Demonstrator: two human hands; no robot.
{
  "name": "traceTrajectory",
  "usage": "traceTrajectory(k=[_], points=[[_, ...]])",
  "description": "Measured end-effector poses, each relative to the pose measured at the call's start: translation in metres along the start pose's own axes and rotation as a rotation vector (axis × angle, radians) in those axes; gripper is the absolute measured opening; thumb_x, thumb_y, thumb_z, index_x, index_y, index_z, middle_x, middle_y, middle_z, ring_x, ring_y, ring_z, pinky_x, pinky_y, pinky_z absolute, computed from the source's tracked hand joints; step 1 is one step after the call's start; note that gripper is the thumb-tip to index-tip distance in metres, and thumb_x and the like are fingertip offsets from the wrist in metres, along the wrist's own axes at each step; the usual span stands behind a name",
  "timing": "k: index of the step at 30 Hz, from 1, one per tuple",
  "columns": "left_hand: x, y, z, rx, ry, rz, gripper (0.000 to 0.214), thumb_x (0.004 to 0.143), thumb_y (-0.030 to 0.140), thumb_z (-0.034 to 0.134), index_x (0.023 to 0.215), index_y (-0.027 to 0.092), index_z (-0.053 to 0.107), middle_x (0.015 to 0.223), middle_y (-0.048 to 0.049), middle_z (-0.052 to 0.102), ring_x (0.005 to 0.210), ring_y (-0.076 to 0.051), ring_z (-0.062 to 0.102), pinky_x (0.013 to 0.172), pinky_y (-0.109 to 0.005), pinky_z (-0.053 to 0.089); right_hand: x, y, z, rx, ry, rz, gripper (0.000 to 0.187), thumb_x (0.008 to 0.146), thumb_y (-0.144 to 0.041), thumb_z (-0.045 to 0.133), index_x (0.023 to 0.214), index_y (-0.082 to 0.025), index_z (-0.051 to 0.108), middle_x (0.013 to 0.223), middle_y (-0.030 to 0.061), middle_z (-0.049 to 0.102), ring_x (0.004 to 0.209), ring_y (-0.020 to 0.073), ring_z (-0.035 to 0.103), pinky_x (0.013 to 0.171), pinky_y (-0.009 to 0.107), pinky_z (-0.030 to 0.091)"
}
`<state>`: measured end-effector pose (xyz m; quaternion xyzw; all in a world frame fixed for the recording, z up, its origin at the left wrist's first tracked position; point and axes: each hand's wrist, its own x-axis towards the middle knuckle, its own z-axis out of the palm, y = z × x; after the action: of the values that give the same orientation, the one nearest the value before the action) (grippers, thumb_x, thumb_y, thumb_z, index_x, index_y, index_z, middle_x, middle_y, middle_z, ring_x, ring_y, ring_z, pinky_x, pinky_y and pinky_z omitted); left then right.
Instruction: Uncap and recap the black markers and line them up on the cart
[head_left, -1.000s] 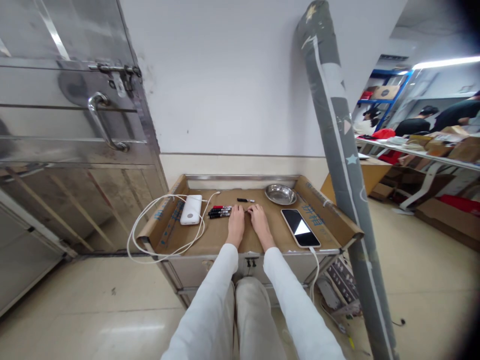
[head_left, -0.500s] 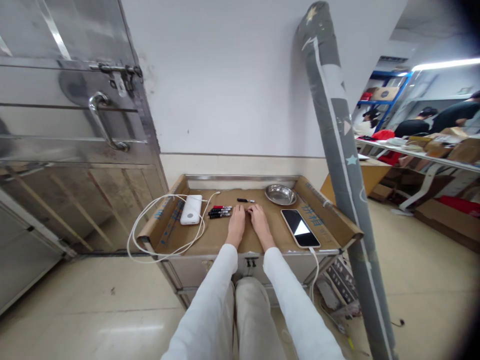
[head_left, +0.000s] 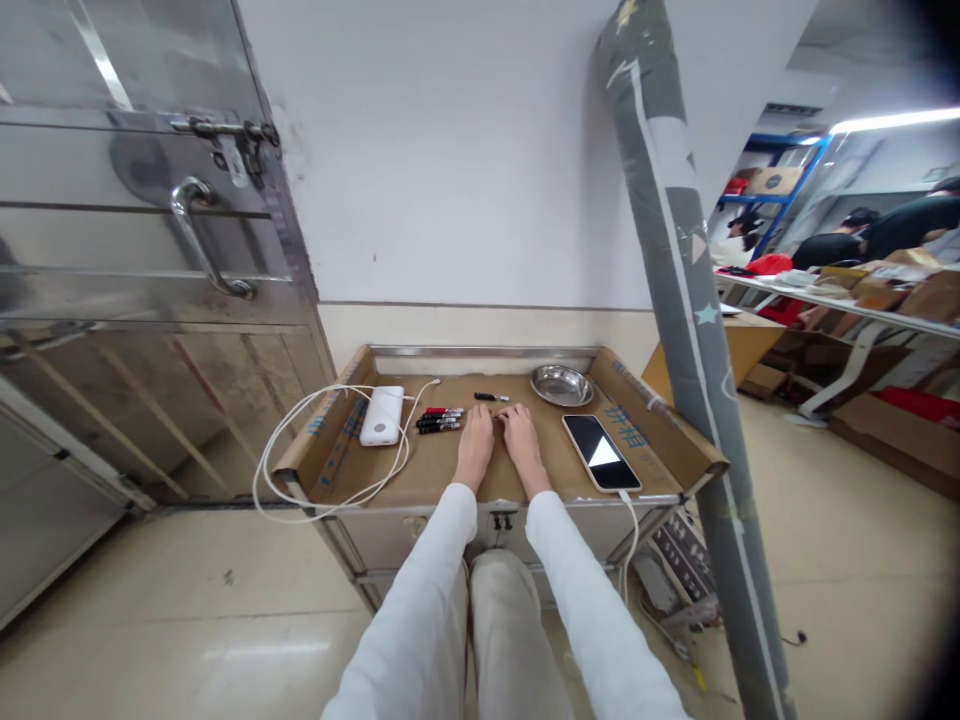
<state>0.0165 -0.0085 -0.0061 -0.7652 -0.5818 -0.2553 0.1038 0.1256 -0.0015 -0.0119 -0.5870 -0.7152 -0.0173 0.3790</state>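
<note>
My left hand (head_left: pixel 475 445) and my right hand (head_left: pixel 521 440) rest close together over the cardboard-covered top of a small cabinet (head_left: pixel 420 475). Their fingers are curled in, and the fingertips meet around something small and dark that is too hidden to name. Just left of my left hand lies a row of several markers (head_left: pixel 439 427), mostly black, with a red one (head_left: pixel 442 410) at the far side. One loose black marker (head_left: pixel 491 397) lies beyond my fingertips. A shallow round metal bowl (head_left: pixel 561 385) stands at the back right.
A phone (head_left: pixel 602 454) with a white cable lies to the right. On the left is a white power bank (head_left: pixel 382 416) with a looped cable (head_left: pixel 300 515) hanging over the edge. A tall wrapped roll (head_left: pixel 682 260) leans at the right. Several people are in the background.
My hands have shifted slightly, with the fingertips still meeting around the small thing. The view has tilted a little. The markers, bowl, phone and power bank lie as before.
</note>
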Motion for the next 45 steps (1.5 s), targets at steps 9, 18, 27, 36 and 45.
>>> traceTrajectory(k=[9, 18, 27, 36, 45], points=[[0.015, 0.002, 0.010, -0.141, -0.047, 0.106, 0.053, 0.085, 0.010, 0.034, 0.138, 0.007, 0.031, 0.144, -0.0179, 0.036, 0.135, -0.022, 0.032, 0.110, -0.037, 0.031, 0.001, 0.003, 0.000, 0.179, 0.139, 0.073, 0.031, 0.089, -0.014, 0.030, 0.094, -0.016, 0.061, 0.093, 0.0105, 0.057, 0.083, 0.0193, 0.055, 0.083, 0.034, 0.046], [0.020, 0.002, 0.016, -0.094, -0.139, 0.055, 0.052, 0.090, 0.022, 0.032, 0.141, 0.009, 0.029, 0.143, -0.0143, 0.039, 0.135, -0.023, 0.032, 0.111, -0.038, 0.026, 0.000, -0.003, -0.006, 0.223, 0.182, 0.093, 0.027, 0.091, -0.023, 0.035, 0.094, -0.016, 0.060, 0.095, 0.0108, 0.057, 0.083, 0.0186, 0.056, 0.083, 0.034, 0.047], [0.001, 0.009, -0.006, 0.037, -0.105, 0.098, 0.025, 0.093, 0.019, 0.033, 0.107, 0.014, 0.053, 0.107, -0.0134, 0.057, 0.101, -0.024, 0.052, 0.090, -0.039, 0.040, -0.003, -0.008, -0.012, 0.295, 0.211, 0.104, 0.024, 0.090, -0.023, 0.037, 0.093, -0.017, 0.059, 0.096, 0.0099, 0.059, 0.085, 0.0187, 0.056, 0.084, 0.034, 0.045], [-0.024, 0.006, -0.026, 0.083, 0.034, -0.114, 0.026, 0.091, 0.010, 0.031, 0.106, 0.012, 0.052, 0.106, -0.0127, 0.057, 0.102, -0.024, 0.053, 0.089, -0.037, 0.041, -0.005, -0.011, -0.012, 0.294, 0.154, 0.035, 0.024, 0.090, -0.021, 0.036, 0.096, -0.018, 0.059, 0.098, 0.0094, 0.059, 0.089, 0.0187, 0.057, 0.086, 0.034, 0.045], [-0.019, 0.006, -0.029, 0.092, 0.063, -0.179, 0.026, 0.092, 0.011, 0.032, 0.106, 0.013, 0.053, 0.102, -0.0111, 0.060, 0.102, -0.025, 0.053, 0.088, -0.039, 0.042, -0.007, -0.011, -0.010, 0.324, 0.101, -0.021, 0.024, 0.092, -0.023, 0.036, 0.097, -0.017, 0.059, 0.097, 0.0092, 0.060, 0.089, 0.0187, 0.057, 0.087, 0.034, 0.045]])
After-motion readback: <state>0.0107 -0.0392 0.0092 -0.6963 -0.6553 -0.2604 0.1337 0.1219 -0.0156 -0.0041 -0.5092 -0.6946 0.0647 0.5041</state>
